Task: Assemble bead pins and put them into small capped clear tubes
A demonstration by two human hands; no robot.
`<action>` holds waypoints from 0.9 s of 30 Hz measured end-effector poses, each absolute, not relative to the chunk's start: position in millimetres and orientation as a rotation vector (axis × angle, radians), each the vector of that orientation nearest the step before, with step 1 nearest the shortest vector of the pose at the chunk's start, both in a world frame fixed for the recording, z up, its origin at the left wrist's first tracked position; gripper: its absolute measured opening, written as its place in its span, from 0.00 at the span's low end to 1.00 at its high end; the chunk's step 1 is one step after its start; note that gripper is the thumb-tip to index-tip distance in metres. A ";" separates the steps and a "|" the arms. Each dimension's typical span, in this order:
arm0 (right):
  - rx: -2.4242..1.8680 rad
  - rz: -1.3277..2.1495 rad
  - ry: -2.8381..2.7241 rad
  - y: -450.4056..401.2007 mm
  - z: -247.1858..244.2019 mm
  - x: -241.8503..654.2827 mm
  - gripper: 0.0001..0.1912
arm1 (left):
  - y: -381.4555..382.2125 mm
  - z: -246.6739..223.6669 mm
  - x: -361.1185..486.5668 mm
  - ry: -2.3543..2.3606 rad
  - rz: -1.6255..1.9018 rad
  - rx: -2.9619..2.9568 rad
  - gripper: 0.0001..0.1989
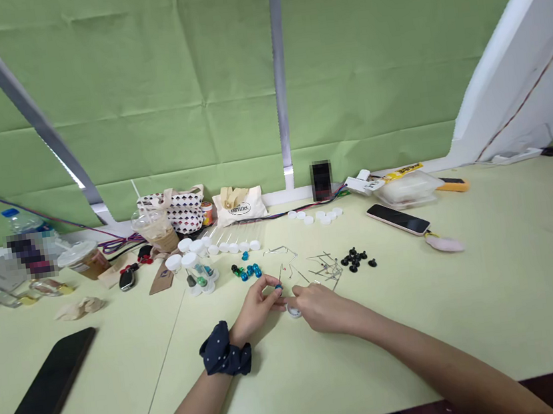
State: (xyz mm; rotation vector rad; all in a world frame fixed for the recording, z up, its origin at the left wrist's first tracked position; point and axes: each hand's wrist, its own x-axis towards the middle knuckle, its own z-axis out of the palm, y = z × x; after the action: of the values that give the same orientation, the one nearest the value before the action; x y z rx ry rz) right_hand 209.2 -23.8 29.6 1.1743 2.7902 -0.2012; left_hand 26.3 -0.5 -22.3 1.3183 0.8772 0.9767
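My left hand (255,310), a dark dotted scrunchie (222,351) round its wrist, pinches a small blue bead (278,287) from which a thin dark wire seems to stick up. Close beside it, my right hand (323,307) has its fingers curled together; what they hold, if anything, is hidden. A small round white lid (294,311) lies under the right fingertips. Beyond the hands are loose bent metal wires (282,252) and a pile of metal pins (327,268). Several blue beads (251,272) and black stud-like pieces (355,261) lie to either side.
Capped clear vials (198,270) stand at left behind the beads, near a row of white-capped tubes (234,246). White caps (325,217) lie farther back. Drink cups (84,259), a phone (399,219), a dark tablet-like slab (47,389) and a plastic box (408,187) surround the work area.
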 end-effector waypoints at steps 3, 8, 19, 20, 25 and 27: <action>1.183 -0.209 2.841 -21.5 31.3 212.7 0.22 | 0.5 -23.3 25.2 0.889 0.975 1.326 0.13; 1.324 -0.261 2.886 -15.6 38.8 218.3 0.15 | 3.3 -22.0 24.0 0.908 1.053 1.318 0.13; 1.558 -0.547 3.247 -3.1 22.9 218.6 0.18 | -1.7 -10.9 23.7 0.795 1.088 1.166 0.16; 1.549 -0.572 3.268 -2.4 21.2 218.2 0.18 | -1.4 -11.3 23.5 0.790 1.085 1.165 0.16; 1.528 -0.680 3.331 -0.5 15.4 215.4 0.17 | 0.4 -14.5 22.1 0.775 1.061 1.187 0.15; 1.538 -0.706 3.344 -0.3 14.2 214.4 0.16 | 0.8 -15.3 21.7 0.777 1.052 1.195 0.15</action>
State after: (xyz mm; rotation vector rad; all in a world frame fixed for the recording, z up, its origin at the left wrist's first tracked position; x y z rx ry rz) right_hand 214.4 -0.3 14.2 1.5377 3.3435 -0.7060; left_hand 21.7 0.8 -15.3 1.1954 0.7772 1.0516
